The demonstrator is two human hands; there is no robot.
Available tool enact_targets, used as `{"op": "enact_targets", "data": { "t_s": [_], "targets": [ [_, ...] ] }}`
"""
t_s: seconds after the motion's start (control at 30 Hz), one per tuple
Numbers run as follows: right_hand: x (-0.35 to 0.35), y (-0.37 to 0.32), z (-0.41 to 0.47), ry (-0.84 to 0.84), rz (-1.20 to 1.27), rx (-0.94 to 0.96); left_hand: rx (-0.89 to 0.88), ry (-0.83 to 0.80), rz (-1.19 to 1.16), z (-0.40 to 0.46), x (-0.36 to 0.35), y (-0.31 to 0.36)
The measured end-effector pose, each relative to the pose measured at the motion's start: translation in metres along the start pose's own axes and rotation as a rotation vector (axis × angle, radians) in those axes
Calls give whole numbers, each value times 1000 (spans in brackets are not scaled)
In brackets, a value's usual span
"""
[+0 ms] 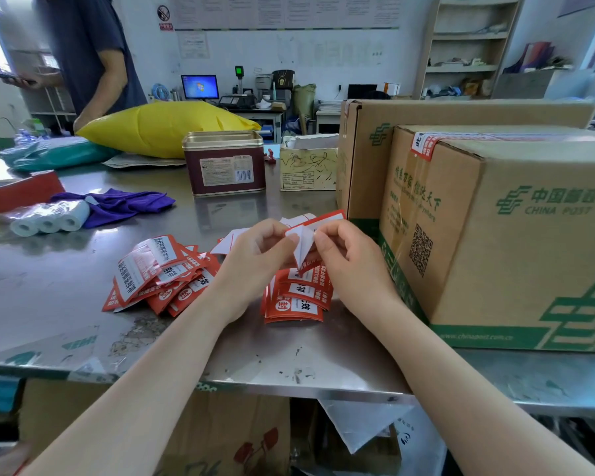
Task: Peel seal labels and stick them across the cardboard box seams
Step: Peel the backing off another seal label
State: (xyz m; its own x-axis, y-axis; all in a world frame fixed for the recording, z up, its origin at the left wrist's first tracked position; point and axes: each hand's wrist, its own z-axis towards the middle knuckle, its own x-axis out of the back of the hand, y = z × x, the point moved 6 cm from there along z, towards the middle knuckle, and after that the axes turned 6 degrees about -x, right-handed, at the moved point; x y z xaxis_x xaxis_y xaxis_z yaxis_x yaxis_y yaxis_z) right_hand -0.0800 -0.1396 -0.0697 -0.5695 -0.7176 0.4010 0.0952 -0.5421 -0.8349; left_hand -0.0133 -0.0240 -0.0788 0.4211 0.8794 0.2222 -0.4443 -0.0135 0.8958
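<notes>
Both hands are up over the table (83,304), working one label (303,249) between them. The left hand (255,259) pinches one side of it with thumb and fingers closed; the right hand (351,259) pinches the other side the same way, just beside the left. The white backing is folded outward between the fingertips, red print showing below, so this looks like the split: face coming off the liner.

Under the hands lies a stack (298,297) of red labels, with a looser pile (158,276) to the left. The box (495,235) stands just to the right, already carrying one red seal (425,146) over its top corner.

To do this well, I would say: keep the pull slow and low along the liner, so the label does not curl or tear. Touch only a corner of the adhesive. Hold the freed label stretched flat between both hands before carrying it to a seam, as a limp sticky strip could fold onto itself.
</notes>
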Motion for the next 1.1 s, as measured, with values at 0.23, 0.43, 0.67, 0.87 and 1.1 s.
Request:
{"op": "enact_targets", "data": {
  "t_s": [0.23, 0.43, 0.67, 0.87, 1.1],
  "targets": [
    [2, 0, -1, 4, 62, -27, 67, 156, 42, 3, 13, -8],
    [2, -8, -1, -20, 67, 66, -11, 154, 188, 3, 15, -4],
    [-4, -7, -5, -138, 193, -40, 11, 191, 188, 3, 15, -2],
    [4, -5, -4, -49, 120, -22, 45, 252, 177, 3, 19, -6],
    [9, -2, -4, 56, 192, -94, 43, 336, 162, 5, 25, -8]
  ]
}}
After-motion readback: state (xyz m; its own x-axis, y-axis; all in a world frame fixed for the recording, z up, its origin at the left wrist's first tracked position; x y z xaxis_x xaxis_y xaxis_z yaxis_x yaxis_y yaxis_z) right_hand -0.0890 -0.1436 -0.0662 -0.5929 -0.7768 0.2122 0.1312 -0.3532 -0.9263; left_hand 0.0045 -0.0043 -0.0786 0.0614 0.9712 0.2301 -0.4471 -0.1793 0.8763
